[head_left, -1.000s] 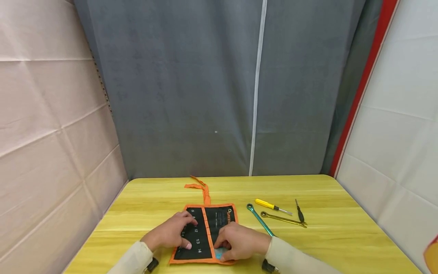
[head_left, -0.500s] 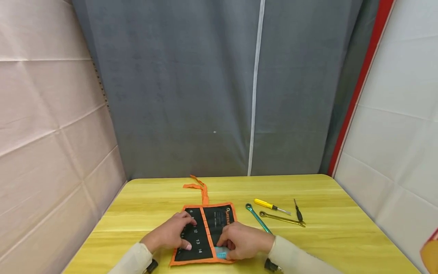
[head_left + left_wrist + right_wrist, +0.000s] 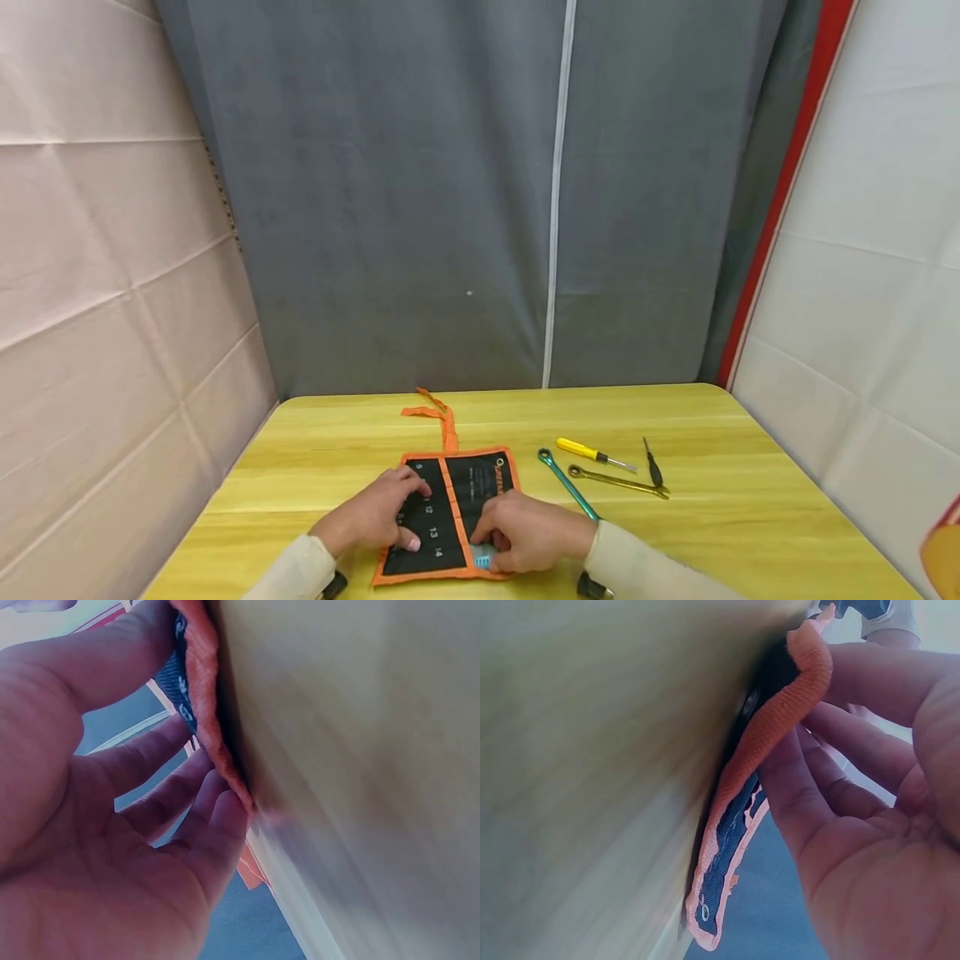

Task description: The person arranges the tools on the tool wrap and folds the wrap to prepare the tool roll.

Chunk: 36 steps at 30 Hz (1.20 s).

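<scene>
Yellow bench [image 3: 750, 533] is carrying a tool pouch [image 3: 450, 517] at its near edge; left hand [image 3: 375, 517] is pressing flat, right hand [image 3: 525, 533] pinching the orange hem. Advisable: keep fabric pinned.

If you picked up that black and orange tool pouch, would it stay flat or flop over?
The tool pouch would probably flop: it looks like thin fabric, and its orange edge already curls up beside the right hand. It seems light, since its pockets look mostly flat. The loose strap would likely dangle.
</scene>
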Tool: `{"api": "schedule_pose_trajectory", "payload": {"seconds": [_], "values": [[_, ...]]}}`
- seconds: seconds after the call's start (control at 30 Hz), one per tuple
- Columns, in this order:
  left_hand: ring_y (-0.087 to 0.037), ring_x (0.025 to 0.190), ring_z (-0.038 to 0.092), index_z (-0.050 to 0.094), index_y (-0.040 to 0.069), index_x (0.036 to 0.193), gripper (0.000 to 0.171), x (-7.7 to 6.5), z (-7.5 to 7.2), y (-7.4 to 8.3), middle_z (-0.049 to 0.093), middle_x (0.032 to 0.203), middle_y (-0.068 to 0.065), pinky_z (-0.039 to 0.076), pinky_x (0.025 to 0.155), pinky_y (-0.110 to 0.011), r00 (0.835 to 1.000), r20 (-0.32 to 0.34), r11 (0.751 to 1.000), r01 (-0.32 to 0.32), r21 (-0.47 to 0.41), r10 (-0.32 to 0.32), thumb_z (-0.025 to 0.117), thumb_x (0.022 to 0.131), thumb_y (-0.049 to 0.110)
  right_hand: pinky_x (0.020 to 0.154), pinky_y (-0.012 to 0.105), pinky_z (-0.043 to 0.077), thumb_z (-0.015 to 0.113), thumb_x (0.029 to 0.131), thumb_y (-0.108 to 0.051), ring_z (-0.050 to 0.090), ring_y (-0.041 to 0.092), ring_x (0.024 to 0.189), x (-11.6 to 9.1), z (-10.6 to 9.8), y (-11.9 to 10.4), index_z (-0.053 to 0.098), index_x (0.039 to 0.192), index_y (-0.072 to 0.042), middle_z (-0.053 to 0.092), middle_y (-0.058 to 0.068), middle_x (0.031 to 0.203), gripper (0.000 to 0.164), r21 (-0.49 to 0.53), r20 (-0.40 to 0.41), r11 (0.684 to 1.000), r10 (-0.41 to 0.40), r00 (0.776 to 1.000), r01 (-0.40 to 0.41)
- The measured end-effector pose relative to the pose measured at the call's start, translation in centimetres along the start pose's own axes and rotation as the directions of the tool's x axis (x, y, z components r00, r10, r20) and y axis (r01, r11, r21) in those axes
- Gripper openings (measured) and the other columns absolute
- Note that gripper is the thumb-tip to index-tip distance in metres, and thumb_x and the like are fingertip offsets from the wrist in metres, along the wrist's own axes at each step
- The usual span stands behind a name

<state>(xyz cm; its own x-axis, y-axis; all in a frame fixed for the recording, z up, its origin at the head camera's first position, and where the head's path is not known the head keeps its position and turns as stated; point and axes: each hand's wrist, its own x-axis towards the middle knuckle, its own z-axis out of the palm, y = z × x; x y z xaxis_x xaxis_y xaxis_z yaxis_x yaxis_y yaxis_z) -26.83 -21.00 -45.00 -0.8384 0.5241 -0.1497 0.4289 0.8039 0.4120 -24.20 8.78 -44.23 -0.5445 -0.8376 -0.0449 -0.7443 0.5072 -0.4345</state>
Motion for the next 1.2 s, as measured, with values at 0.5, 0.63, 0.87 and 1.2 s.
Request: {"api": "schedule_pose_trajectory", "payload": {"seconds": [0.5,0.63,0.87,1.2], "values": [[-0.028,0.129,0.053,0.067,0.018,0.132,0.066,0.0,-0.3,-0.2,0.058,0.137,0.0,0.046,0.114,-0.059,1.0,-0.004,0.999,0.007,-0.048,-0.008,0.095,0.076,0.037,0.078,0.013,0.055,0.08,0.096,-0.026,0.063,-0.009,0.089,-0.9,-0.7,1.3,0.077,0.122,-0.019,0.069,-0.014,0.108,0.027,0.084,-0.045,0.996,-0.002,0.999,0.006],[-0.028,0.13,0.054,0.066,0.017,0.133,0.066,-0.1,-0.4,0.0,0.058,0.138,-0.001,0.045,0.115,-0.059,1.0,-0.002,0.999,0.011,-0.043,-0.011,0.095,0.077,0.036,0.078,0.014,0.055,0.081,0.096,-0.026,0.063,-0.007,0.09,-1.4,-0.9,1.7,0.078,0.121,-0.018,0.07,-0.013,0.109,0.026,0.097,-0.069,0.995,0.001,0.998,0.006],[-0.032,0.137,0.051,0.064,0.012,0.139,0.075,-0.3,-0.4,0.2,0.056,0.142,-0.004,0.042,0.117,-0.062,0.999,-0.012,0.997,0.043,-0.061,-0.044,0.096,0.076,0.036,0.081,0.016,0.055,0.08,0.095,-0.025,0.063,-0.005,0.092,-2.5,-1.2,2.7,0.078,0.121,-0.018,0.072,-0.011,0.112,0.027,0.117,-0.1,0.992,0.05,0.994,-0.038],[-0.03,0.133,0.052,0.065,0.013,0.138,0.074,-0.4,-0.1,-0.8,0.057,0.139,-0.003,0.044,0.115,-0.062,0.999,-0.011,0.996,0.03,-0.085,-0.031,0.096,0.076,0.039,0.082,0.021,0.056,0.082,0.094,-0.023,0.062,0.0,0.093,-4.5,-1.2,5.1,0.077,0.121,-0.019,0.071,-0.012,0.109,0.028,0.182,-0.158,0.978,0.132,0.979,-0.102]]}}
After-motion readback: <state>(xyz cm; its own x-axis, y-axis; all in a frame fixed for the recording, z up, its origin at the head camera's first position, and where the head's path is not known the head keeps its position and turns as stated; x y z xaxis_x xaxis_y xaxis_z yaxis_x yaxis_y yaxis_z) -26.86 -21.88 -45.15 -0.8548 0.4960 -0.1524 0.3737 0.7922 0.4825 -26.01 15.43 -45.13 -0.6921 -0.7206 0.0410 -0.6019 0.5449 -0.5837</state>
